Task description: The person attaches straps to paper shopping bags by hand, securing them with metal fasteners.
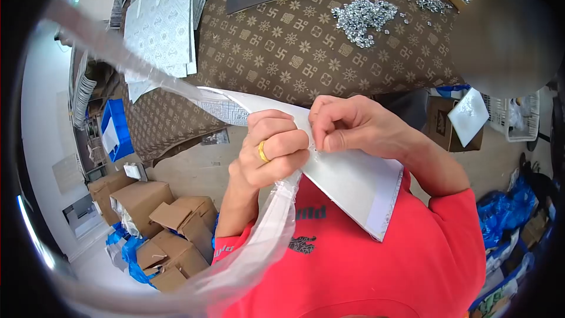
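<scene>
Held at centre, below table (pixel 282 53) at 12 o'clock: white panel (pixel 347 182). Left hand (pixel 273 150) fingers clamped on panel edge and clear film (pixel 273 227). Right hand (pixel 347 126) fingers pinched on same edge. Step judged: film peel. Next calls for steady pull toward 7 o'clock.

Left hand (pixel 273 150) and right hand (pixel 347 123) cover the upper edge of the white flat panel (pixel 353 182); what the right fingertips (pixel 328 139) pinch is too small to tell. The clear plastic film (pixel 268 235) dissolves into blur toward the lower edge and hides part of the black print on the red shirt (pixel 376 259). A blurred grey patch (pixel 506 35) conceals the upper right. The heap of small silver metal parts (pixel 362 20) is too fine to identify.
</scene>
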